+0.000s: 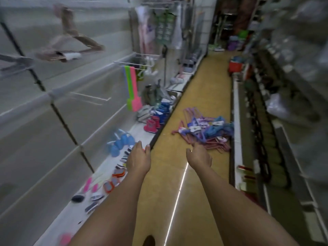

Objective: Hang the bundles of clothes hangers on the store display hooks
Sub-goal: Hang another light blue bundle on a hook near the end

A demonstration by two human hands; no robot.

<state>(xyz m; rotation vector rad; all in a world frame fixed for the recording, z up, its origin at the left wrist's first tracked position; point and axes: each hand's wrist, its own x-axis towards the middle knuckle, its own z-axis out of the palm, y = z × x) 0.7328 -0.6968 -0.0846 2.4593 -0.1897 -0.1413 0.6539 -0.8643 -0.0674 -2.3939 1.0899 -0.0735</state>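
A heap of hanger bundles in purple, blue and pink lies on the yellow aisle floor, against the right shelving base. One beige hanger bundle hangs on a display hook at the upper left, blurred. Bare white hooks stick out of the slat wall lower down. My left hand is stretched forward over the edge of the left bottom shelf, fingers relaxed and holding nothing. My right hand reaches out above the floor just short of the heap, fingers loose and holding nothing.
The left bottom shelf carries small brushes, blue items and pink and blue little boots. Pink and green flat items hang from a hook further along. Stocked dark shelving lines the right side. The aisle floor runs ahead.
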